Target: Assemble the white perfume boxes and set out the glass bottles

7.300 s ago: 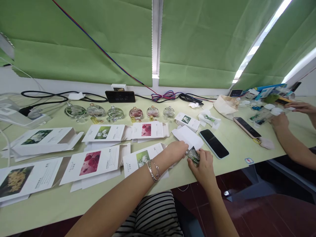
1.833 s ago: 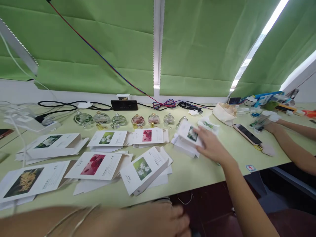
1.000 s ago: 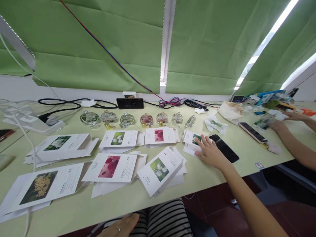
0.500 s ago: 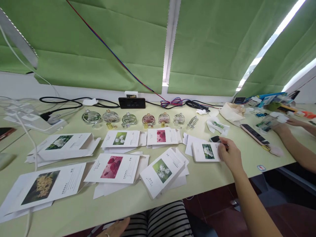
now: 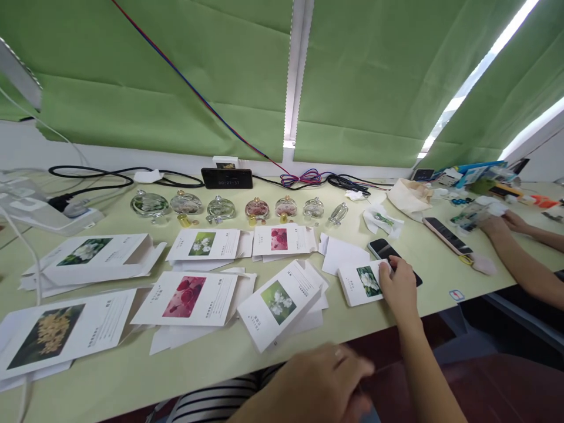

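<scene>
My right hand [image 5: 400, 285] is closed on the right end of a small white box [image 5: 352, 285] with a white-flower picture, at the table's right front. Beneath and behind that hand lies a black phone [image 5: 382, 249]. My left hand [image 5: 315, 382], smeared by motion, is over the front edge with fingers apart and nothing seen in them. Left of the held box is another white flower box [image 5: 279, 302], lying at a slant on white papers. A folded white paper [image 5: 343, 255] lies just behind the held box.
Several flower-printed boxes [image 5: 189, 296] lie to the left. Behind them stands a row of glass bottles [image 5: 257, 208] with small caps. A propped phone [image 5: 227, 178] and cables [image 5: 304, 177] line the back. At right are a pink-edged phone [image 5: 447, 235] and another person's arms [image 5: 511, 247].
My left hand has come up from the lap and rightward. The box in my right hand has turned and shifted slightly toward me, and more of the black phone behind it shows.
</scene>
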`<state>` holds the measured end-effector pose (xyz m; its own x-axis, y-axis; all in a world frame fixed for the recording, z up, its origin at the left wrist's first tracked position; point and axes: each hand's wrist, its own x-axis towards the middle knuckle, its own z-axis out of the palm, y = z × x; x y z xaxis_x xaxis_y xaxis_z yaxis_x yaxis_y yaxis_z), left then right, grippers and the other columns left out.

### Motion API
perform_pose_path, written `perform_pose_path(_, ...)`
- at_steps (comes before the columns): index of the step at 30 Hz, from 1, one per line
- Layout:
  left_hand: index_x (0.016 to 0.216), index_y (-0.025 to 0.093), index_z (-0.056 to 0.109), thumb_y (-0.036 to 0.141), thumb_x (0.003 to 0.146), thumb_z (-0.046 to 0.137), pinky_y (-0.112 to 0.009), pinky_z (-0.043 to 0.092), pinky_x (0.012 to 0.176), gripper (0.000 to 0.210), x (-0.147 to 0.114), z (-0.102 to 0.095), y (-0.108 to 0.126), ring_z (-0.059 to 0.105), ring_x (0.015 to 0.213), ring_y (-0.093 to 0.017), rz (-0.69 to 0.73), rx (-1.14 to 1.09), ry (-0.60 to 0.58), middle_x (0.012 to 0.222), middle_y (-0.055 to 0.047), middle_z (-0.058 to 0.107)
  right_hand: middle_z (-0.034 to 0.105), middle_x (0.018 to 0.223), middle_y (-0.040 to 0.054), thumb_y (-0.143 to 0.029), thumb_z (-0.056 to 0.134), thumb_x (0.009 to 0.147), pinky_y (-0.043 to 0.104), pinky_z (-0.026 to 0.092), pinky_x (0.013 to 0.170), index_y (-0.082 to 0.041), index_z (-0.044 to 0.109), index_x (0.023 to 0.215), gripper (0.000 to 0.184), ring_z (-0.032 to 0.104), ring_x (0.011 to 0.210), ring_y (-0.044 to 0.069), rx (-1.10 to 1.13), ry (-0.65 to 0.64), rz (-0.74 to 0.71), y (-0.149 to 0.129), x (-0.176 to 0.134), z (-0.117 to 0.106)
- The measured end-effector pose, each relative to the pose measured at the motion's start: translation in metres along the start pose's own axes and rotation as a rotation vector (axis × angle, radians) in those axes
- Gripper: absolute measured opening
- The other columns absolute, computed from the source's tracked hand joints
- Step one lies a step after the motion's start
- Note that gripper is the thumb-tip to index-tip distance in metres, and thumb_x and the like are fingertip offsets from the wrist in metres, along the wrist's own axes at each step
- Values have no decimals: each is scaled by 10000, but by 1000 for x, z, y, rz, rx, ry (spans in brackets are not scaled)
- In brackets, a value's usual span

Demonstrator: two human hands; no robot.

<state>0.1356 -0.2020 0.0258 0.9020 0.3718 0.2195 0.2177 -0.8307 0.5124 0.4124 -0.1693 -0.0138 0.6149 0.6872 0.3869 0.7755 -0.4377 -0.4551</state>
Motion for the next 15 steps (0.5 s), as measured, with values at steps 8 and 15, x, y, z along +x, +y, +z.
perform_pose_path(8, 1362, 123, 344, 466, 822, 519, -514, 276, 1068, 663, 135, 61, -15, 221, 1342, -330, -306, 488, 93, 1452, -155, 275, 677, 808, 72, -435, 370, 805, 343, 460, 634, -185, 628, 924, 379, 599, 713, 228, 198, -347, 3, 29, 16, -13)
perform_pose_path(15, 1382, 166, 302, 382, 852, 498, -493, 273, 1078, 605, 129, 67, -30, 190, 1358, -294, -283, 500, 144, 1474, -102, 244, 682, 704, 46, -394, 419, 763, 306, 457, 531, -193, 654, 883, 332, 604, 632, 213, 347, -414, -52, 60, 31, -7)
